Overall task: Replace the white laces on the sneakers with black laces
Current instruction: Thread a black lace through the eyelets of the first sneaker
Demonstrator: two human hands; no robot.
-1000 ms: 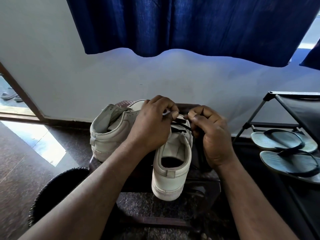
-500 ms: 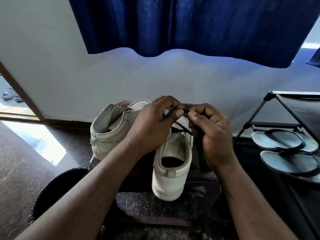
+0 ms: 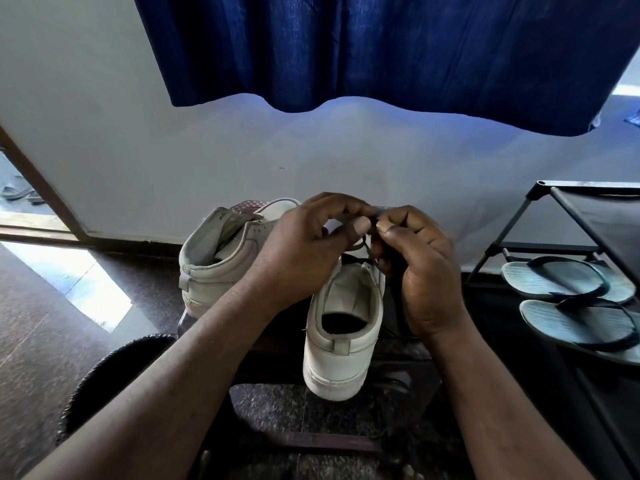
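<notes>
Your left hand (image 3: pixel 304 247) is curled, thumb and forefinger pinching the black lace (image 3: pixel 363 244) at its tips. Your right hand (image 3: pixel 426 271) meets it thumb to thumb, fingers also curled and pinching the same lace from the other side. The two pinches touch; a small loop of lace hangs just below them. Whether that loop is a knot or only a slack turn, the view does not settle, as your fingers cover most of it.

Directly under both hands: the near sneaker (image 3: pixel 343 344), pale, upright, heel toward you, opening dark. A run of black lace crosses its top just below your fingertips. Your right palm sits beside its right flank.

Behind your left wrist: the second sneaker (image 3: pixel 214 268), tipped on its side, heel to the left, touching or nearly touching the first.

Both sneakers rest on a dark low stand (image 3: pixel 329 445), its front bar below your forearms.

Outside your left forearm: a round dark mat (image 3: pixel 114 368) on the speckled floor (image 3: pixel 45 323).

Outside your right hand: a black shoe rack (image 3: pixel 588 202) holding a pair of grey flip-flops (image 3: pixel 568 282).

Beyond both hands: a pale wall (image 3: pixel 104 133), and above it a blue curtain (image 3: pixel 381 46).
</notes>
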